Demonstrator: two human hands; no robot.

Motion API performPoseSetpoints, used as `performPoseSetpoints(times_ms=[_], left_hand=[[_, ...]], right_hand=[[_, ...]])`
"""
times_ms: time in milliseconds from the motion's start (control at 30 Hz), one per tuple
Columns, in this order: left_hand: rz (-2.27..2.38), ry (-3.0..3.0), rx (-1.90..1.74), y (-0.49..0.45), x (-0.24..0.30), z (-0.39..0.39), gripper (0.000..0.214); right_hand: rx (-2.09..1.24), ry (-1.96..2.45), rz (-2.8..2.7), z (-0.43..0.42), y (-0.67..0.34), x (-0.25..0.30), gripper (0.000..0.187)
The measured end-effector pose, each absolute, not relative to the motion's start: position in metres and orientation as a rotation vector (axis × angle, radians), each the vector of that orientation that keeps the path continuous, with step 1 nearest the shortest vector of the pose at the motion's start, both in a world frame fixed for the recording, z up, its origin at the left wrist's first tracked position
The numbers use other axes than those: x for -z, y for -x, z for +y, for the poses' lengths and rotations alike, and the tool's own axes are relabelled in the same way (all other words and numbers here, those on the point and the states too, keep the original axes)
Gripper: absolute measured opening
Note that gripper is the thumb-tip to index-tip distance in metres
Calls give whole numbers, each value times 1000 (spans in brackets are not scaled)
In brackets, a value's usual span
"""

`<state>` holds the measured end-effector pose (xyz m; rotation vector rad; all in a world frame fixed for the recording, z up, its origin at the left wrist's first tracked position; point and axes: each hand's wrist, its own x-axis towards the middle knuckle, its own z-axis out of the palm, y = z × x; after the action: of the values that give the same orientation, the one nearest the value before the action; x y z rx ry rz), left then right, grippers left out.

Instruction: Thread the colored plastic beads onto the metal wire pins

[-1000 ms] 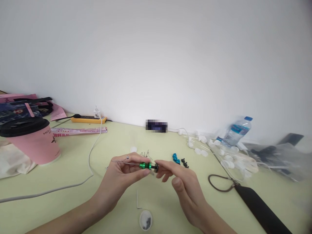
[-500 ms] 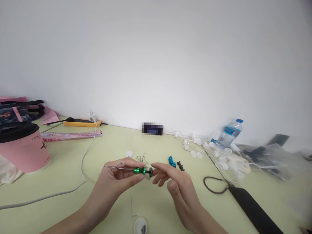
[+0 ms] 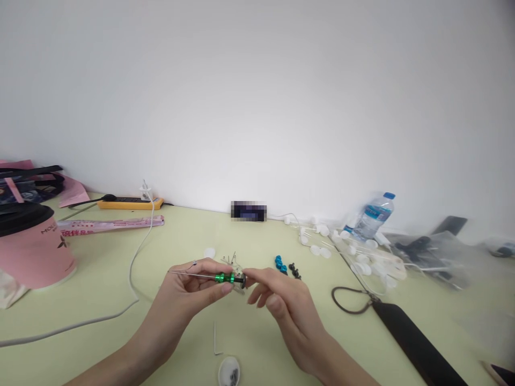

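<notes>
My left hand (image 3: 195,289) pinches a small green metallic piece (image 3: 224,277) between thumb and fingers. A thin metal shaft (image 3: 191,274) runs left from it across my palm, and its other end has a black round head (image 3: 243,280). My right hand (image 3: 287,305) is open, with its index fingertip at the black head and its thumb apart. Behind my hands lie several thin metal pins (image 3: 232,260), partly hidden. Nearer me are an L-shaped hex key (image 3: 215,338) and a small white dish (image 3: 223,370) holding small dark metal parts.
Blue pieces (image 3: 278,262) and black pieces (image 3: 294,270) lie beyond my right hand. A black strap-looped case (image 3: 410,338), a water bottle (image 3: 375,217) and white discs (image 3: 321,251) are right. Left stand a pink cup (image 3: 36,252), a power strip (image 3: 129,203) and a cable (image 3: 132,268).
The view has shifted slightly, so everything sits a little further left. My right index fingertip has come closer to the black head. My left hand keeps its pinch on the green piece.
</notes>
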<state>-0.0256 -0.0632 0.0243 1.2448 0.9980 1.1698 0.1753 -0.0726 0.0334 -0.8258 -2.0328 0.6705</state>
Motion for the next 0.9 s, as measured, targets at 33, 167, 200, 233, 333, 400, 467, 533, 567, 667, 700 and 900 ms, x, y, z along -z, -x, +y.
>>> performPoseSetpoints(times_ms=[33, 167, 200, 233, 333, 400, 467, 533, 567, 667, 700, 900], left_hand=[[1010, -1244, -1168, 25, -24, -63, 20], [1023, -1240, -1161, 26, -23, -62, 20], [1024, -1238, -1161, 26, -23, -62, 20], [1025, -1235, -1160, 26, -23, -62, 20], [1020, -1231, -1156, 26, -24, -62, 20], [1013, -1231, -1147, 25, -24, -62, 20], [1011, -1228, -1141, 25, -25, -62, 20], [1014, -1220, -1146, 25, -26, -62, 20], [1015, -1215, -1150, 24, -26, -62, 19], [1014, -1208, -1151, 24, -26, -62, 19], [1013, -1207, -1144, 24, -26, -62, 19], [1032, -1201, -1123, 24, -25, -63, 22]], right_hand=[[-662, 830, -2038, -72, -175, -33, 44], [-653, 859, -2000, -70, -176, -32, 42], [-653, 862, -1999, -70, -176, -32, 42], [-649, 859, -2008, -70, -176, -32, 43], [-631, 841, -2062, -70, -175, -32, 45], [-634, 850, -2065, -70, -175, -32, 45], [-643, 870, -2039, -70, -175, -32, 45], [-648, 873, -2026, -70, -175, -32, 45], [-647, 866, -2033, -70, -176, -32, 45], [-633, 846, -2068, -70, -176, -32, 46], [-627, 850, -2069, -70, -176, -32, 46], [-640, 865, -2041, -70, -176, -33, 46]])
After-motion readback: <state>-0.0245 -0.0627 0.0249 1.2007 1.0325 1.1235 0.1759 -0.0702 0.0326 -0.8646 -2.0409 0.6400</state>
